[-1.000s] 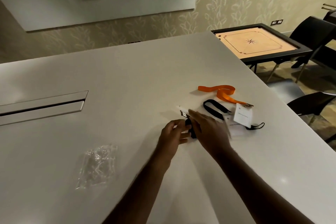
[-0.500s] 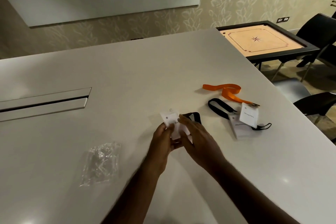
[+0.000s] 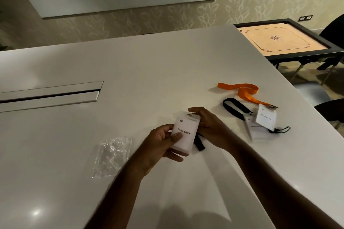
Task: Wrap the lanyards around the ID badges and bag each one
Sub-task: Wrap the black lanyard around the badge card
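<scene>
Your left hand [image 3: 160, 144] grips a white ID badge [image 3: 185, 133] in a frosted, round-cornered plastic sleeve, thumb pressed across its face just under the printed name "Tony Stark", fingers curled behind it. The card is held above the table, tilted slightly to the right. Your right hand [image 3: 210, 128] sits just behind the badge's right edge with a fingertip at the slot on top; the card hides the rest of its fingers, so you cannot tell whether they pinch anything. A short run of flat black lanyard [image 3: 199, 142] hangs below the badge between your wrists (its upper end is out of sight behind the card).

The table [image 3: 149, 65] is smooth, pale and faintly glossy. To your left lies a crumpled clear plastic bag [image 3: 111, 156], well apart from the hands. To your right two more badges [image 3: 265, 118] overlap, the upper one half covering the lower; their print is too blurred to read. A black strap [image 3: 235, 105] and a woven orange lanyard [image 3: 245, 92] loop away from them, near the table's right edge. Bare tabletop lies in front of your hands. A recessed metal cable slot [image 3: 50, 95] is cut off at the left border. Beyond the far corner stands a carrom board [image 3: 283, 40] with a dark frame.
</scene>
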